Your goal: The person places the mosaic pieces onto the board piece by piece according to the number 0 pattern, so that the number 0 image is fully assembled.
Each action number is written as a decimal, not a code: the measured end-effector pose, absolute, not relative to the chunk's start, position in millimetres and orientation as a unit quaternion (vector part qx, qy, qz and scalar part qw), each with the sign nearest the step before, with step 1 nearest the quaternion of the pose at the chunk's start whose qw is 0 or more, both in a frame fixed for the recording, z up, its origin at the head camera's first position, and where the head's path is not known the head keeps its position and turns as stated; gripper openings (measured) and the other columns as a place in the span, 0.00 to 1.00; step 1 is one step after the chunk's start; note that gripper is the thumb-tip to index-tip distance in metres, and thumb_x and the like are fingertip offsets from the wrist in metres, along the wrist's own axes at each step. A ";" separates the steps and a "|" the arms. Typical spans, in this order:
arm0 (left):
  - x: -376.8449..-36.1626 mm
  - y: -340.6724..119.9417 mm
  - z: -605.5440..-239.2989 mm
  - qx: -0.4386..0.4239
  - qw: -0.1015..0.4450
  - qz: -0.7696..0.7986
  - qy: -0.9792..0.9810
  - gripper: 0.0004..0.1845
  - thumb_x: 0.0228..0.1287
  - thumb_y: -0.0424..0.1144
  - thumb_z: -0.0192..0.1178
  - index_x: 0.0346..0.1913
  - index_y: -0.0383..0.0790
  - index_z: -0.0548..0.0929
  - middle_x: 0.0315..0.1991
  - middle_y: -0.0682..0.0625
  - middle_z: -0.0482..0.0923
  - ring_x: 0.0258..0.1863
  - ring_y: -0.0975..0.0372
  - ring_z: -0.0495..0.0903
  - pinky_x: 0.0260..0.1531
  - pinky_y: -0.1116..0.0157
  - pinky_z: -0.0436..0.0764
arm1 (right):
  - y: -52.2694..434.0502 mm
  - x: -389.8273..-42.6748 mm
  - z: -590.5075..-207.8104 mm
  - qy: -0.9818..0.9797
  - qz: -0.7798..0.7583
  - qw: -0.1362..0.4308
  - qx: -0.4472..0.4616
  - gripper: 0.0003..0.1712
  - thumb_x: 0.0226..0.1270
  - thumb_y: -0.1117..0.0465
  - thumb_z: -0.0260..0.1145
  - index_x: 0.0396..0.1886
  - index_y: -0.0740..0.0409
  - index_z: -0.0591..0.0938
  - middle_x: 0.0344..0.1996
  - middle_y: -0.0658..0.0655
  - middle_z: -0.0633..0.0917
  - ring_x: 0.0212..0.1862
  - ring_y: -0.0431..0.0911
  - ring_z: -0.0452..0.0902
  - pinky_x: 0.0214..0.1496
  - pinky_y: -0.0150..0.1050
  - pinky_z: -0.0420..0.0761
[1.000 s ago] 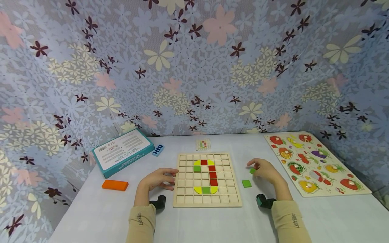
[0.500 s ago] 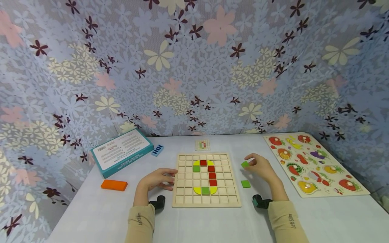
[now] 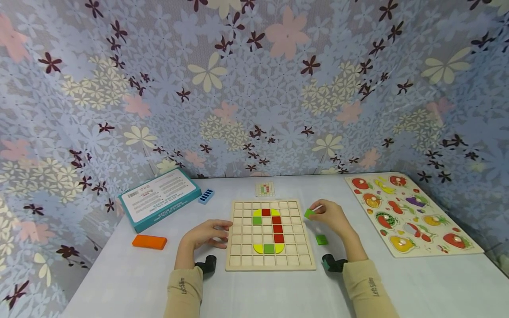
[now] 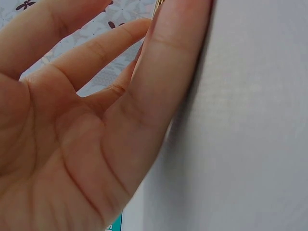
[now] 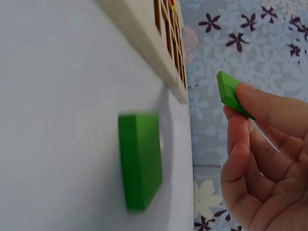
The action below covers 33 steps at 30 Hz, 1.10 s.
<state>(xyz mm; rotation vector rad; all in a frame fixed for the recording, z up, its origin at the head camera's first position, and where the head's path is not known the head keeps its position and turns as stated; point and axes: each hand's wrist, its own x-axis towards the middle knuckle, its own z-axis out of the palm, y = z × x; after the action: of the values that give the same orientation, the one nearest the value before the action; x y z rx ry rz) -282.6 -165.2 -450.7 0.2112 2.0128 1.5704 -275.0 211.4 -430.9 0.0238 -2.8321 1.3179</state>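
Here the right hand (image 3: 332, 217) pinches a small green square tile (image 3: 309, 213) between thumb and fingertips, holding it raised just beside the right edge of the wooden grid board (image 3: 270, 260), so that the tile's flat face stays free and its edges can be lined up with a cell. The left hand (image 3: 207, 234) rests with relaxed, nearly straight fingers against the board's left edge, apparently to steady it on the white table (image 3: 119, 274). A second green tile (image 3: 321, 240) lies flat on the table near the right hand, and the small pattern card (image 3: 265, 189) sits behind the board, within view for reference.
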 end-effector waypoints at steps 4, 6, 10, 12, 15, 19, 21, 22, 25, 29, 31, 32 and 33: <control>-282.8 -165.1 -451.5 0.079 0.288 0.589 0.751 0.26 0.60 0.31 0.57 0.62 0.29 0.68 0.53 0.37 0.66 0.38 0.57 0.76 0.40 0.58 0.83 | 203.0 -277.8 -431.5 -0.904 0.427 0.012 0.020 0.14 0.54 0.62 0.69 0.40 0.62 0.80 0.30 0.57 0.82 0.34 0.47 0.76 0.33 0.39 0.77; -282.6 -165.0 -452.3 0.079 0.288 0.589 0.751 0.26 0.60 0.31 0.57 0.62 0.29 0.68 0.53 0.37 0.66 0.39 0.57 0.75 0.40 0.58 0.83 | 198.4 -279.1 -431.9 -0.902 0.432 0.014 0.026 0.14 0.54 0.62 0.69 0.39 0.62 0.80 0.30 0.57 0.81 0.33 0.47 0.76 0.34 0.39 0.77; -282.6 -164.9 -453.8 0.076 0.288 0.588 0.752 0.26 0.59 0.32 0.57 0.62 0.30 0.69 0.53 0.37 0.67 0.40 0.56 0.75 0.40 0.58 0.83 | 189.1 -281.4 -432.9 -0.896 0.441 0.014 0.042 0.12 0.54 0.64 0.69 0.39 0.62 0.80 0.29 0.56 0.82 0.33 0.46 0.76 0.35 0.40 0.78; -282.6 -165.0 -454.4 0.075 0.287 0.587 0.753 0.26 0.59 0.32 0.57 0.62 0.30 0.69 0.53 0.38 0.67 0.40 0.56 0.75 0.41 0.59 0.83 | 184.2 -282.1 -433.4 -0.894 0.446 0.013 0.051 0.12 0.54 0.64 0.69 0.38 0.62 0.81 0.29 0.56 0.82 0.33 0.46 0.76 0.36 0.41 0.78; -282.3 -165.0 -454.1 0.077 0.286 0.586 0.755 0.26 0.60 0.32 0.57 0.62 0.30 0.69 0.54 0.38 0.67 0.40 0.56 0.75 0.41 0.59 0.83 | 176.6 -282.9 -433.3 -0.891 0.449 0.013 0.063 0.11 0.55 0.64 0.68 0.39 0.61 0.81 0.31 0.56 0.82 0.35 0.47 0.77 0.38 0.42 0.79; -282.1 -165.1 -452.4 0.081 0.286 0.587 0.753 0.26 0.60 0.32 0.57 0.62 0.29 0.68 0.54 0.37 0.66 0.40 0.56 0.75 0.41 0.58 0.83 | 166.1 -284.2 -433.1 -0.889 0.453 0.014 0.071 0.11 0.55 0.64 0.68 0.39 0.60 0.81 0.33 0.56 0.83 0.37 0.48 0.78 0.40 0.43 0.80; -282.0 -165.2 -452.0 0.082 0.286 0.589 0.751 0.26 0.60 0.31 0.57 0.62 0.29 0.68 0.54 0.37 0.66 0.40 0.56 0.75 0.41 0.58 0.83 | 160.5 -284.5 -432.8 -0.887 0.456 0.013 0.075 0.10 0.55 0.65 0.68 0.39 0.61 0.82 0.34 0.57 0.83 0.38 0.49 0.78 0.40 0.44 0.80; -281.8 -165.3 -451.5 0.083 0.286 0.589 0.751 0.27 0.60 0.31 0.57 0.62 0.29 0.68 0.54 0.37 0.66 0.39 0.56 0.75 0.41 0.58 0.83 | 157.5 -284.8 -432.6 -0.886 0.458 0.012 0.074 0.10 0.55 0.65 0.68 0.38 0.60 0.82 0.34 0.57 0.83 0.38 0.49 0.78 0.40 0.43 0.80; -282.2 -165.2 -452.3 0.083 0.286 0.589 0.751 0.26 0.60 0.31 0.57 0.62 0.29 0.68 0.54 0.37 0.66 0.39 0.57 0.75 0.40 0.58 0.83 | 147.8 -285.0 -431.4 -0.885 0.459 0.006 0.076 0.09 0.55 0.65 0.68 0.38 0.60 0.82 0.34 0.57 0.82 0.38 0.48 0.77 0.39 0.42 0.80; -283.1 -165.5 -454.1 0.082 0.287 0.586 0.753 0.26 0.60 0.31 0.57 0.62 0.29 0.68 0.54 0.36 0.66 0.39 0.57 0.76 0.40 0.59 0.83 | 134.8 -285.3 -431.1 -0.886 0.455 0.006 0.088 0.08 0.55 0.66 0.67 0.37 0.60 0.83 0.34 0.56 0.82 0.37 0.48 0.76 0.38 0.41 0.79; -283.2 -165.9 -454.3 0.082 0.288 0.586 0.753 0.26 0.60 0.32 0.57 0.62 0.30 0.68 0.54 0.36 0.66 0.39 0.56 0.76 0.41 0.59 0.83 | 128.7 -284.8 -432.1 -0.884 0.456 0.006 0.098 0.08 0.55 0.66 0.67 0.36 0.59 0.83 0.34 0.56 0.82 0.37 0.48 0.76 0.37 0.40 0.80; -283.1 -166.0 -454.1 0.083 0.288 0.586 0.753 0.26 0.60 0.32 0.57 0.62 0.30 0.68 0.54 0.36 0.66 0.39 0.56 0.76 0.41 0.59 0.83 | 125.5 -284.6 -432.8 -0.884 0.457 0.006 0.101 0.07 0.55 0.66 0.67 0.36 0.59 0.84 0.33 0.55 0.82 0.37 0.47 0.76 0.37 0.39 0.80; -282.8 -166.2 -453.4 0.086 0.287 0.586 0.753 0.26 0.59 0.32 0.57 0.62 0.30 0.68 0.54 0.36 0.66 0.38 0.56 0.76 0.41 0.59 0.83 | 122.6 -284.0 -433.4 -0.883 0.458 0.006 0.106 0.07 0.55 0.67 0.67 0.36 0.59 0.84 0.33 0.55 0.81 0.36 0.47 0.76 0.37 0.39 0.80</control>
<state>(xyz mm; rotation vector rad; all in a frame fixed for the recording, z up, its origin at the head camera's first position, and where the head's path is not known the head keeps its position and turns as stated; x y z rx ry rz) -282.8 -166.2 -453.4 0.2301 2.0114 1.5663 -284.0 122.6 -433.4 0.3309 -2.7627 1.4338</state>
